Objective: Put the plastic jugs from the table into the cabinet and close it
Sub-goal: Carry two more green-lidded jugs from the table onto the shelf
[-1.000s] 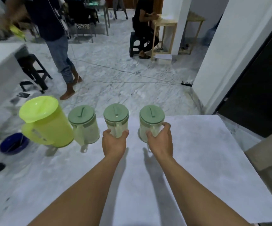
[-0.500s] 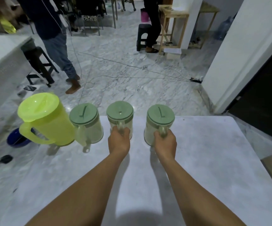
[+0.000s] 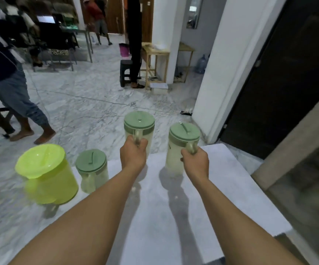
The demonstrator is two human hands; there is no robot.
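Two clear plastic jugs with green lids are lifted off the white table (image 3: 174, 217). My left hand (image 3: 132, 154) grips the handle of the left one (image 3: 139, 127), held highest. My right hand (image 3: 195, 163) grips the handle of the right one (image 3: 181, 142). A third green-lidded jug (image 3: 92, 169) and a larger lime-yellow jug (image 3: 46, 174) stand on the table's left part. No cabinet is identifiable for certain; a dark opening (image 3: 281, 88) lies to the right.
A white pillar (image 3: 221, 73) stands beyond the table on the right. A person in jeans (image 3: 11, 88) walks on the marble floor at left. Another person stands by a wooden stand (image 3: 155, 62) and black stool (image 3: 125, 72). Cables cross the floor.
Both hands went from touching the jugs' bodies to gripping their handles, then raised the two jugs off the table. The view tilted up; the person in jeans stepped left.
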